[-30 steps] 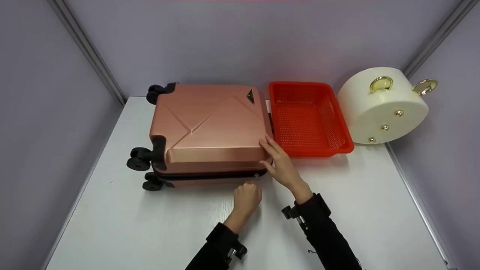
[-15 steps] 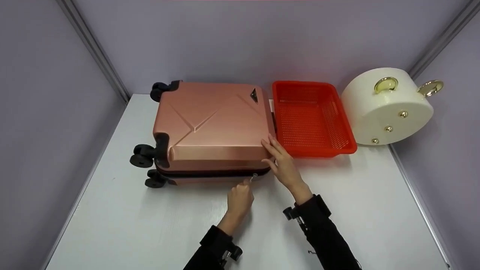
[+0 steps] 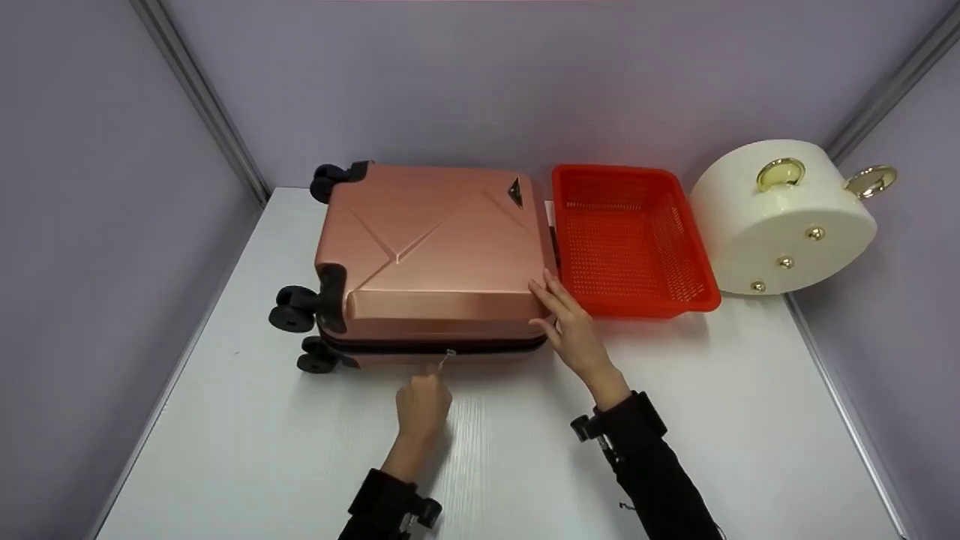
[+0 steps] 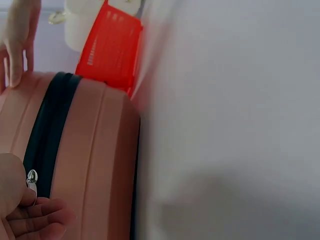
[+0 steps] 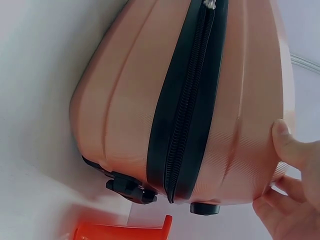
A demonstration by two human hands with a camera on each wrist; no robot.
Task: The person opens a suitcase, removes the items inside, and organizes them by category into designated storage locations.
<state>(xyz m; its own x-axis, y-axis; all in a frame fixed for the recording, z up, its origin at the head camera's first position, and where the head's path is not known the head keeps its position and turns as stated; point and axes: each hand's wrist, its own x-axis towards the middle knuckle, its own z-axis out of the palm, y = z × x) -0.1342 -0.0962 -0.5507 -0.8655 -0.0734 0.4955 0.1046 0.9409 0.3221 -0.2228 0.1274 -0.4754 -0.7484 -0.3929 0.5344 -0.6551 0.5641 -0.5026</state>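
A rose-pink hard-shell suitcase [image 3: 457,240] lies flat, wheels to the left. Along its front side runs a black zipper [image 5: 187,115]. My left hand [image 3: 424,405] pinches the silver zipper pull [image 4: 32,189] between thumb and finger, near the middle of that side. The right wrist view catches the metal slider at its top edge, with dark zipper teeth stretching from there to the suitcase's end. My right hand [image 3: 579,341] rests on the front right corner, fingers spread over the top shell, thumb [image 5: 287,140] against the side.
A red plastic basket [image 3: 637,306] stands just right of the suitcase. Beyond it is a white round case [image 3: 750,217] with gold handles and studs. Everything stands on a white table [image 3: 247,450] between grey walls.
The left hand has moved left along the suitcase's front side, drawing the zipper pull with it from near the right corner. The right hand has stayed on the corner. The view has shifted slightly.
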